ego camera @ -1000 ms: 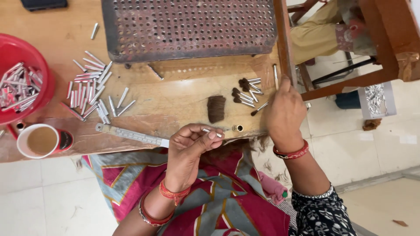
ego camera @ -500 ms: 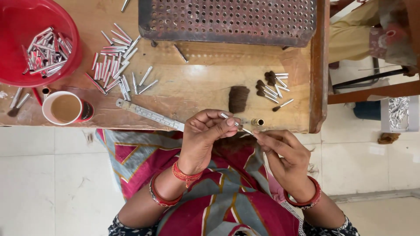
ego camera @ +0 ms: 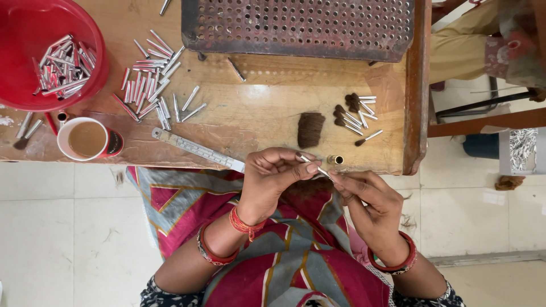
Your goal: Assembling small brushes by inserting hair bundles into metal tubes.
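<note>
Red and orange bangles on both wrists, patterned red/grey fabric over the lap, all nearest the camera. Left hand (ego camera: 273,182) curled tight, thumb and forefinger pinched on one end of a thin silver metal tube (ego camera: 314,165). Right hand (ego camera: 369,204) meets it from the other side, fingertips closed on the tube's far end; that end is hidden under the fingers, so can't tell if anything is fitted there. Tube sits just off the near table edge, over the lap.

Wooden table (ego camera: 256,113) next. Small brass ferrule (ego camera: 335,160) stands at the near edge, just beyond the hands. Metal ruler (ego camera: 197,149) lies angled along that edge, its right end covered by the left hand. Dark bristle tuft (ego camera: 310,129) behind the hands. Small finished brushes (ego camera: 354,116) in a cluster to its right, one lying apart. Cup of tea (ego camera: 85,139) at left, touching a small red lid, hard to make out. Loose silver tubes (ego camera: 153,88) scattered mid-table.

Red plastic basin (ego camera: 23,34) far left holds more tubes, cut off by the frame. Perforated metal tray (ego camera: 296,25) at the far edge, top cropped. Another person's leg and sleeve (ego camera: 483,48) top right, mostly out of frame.
</note>
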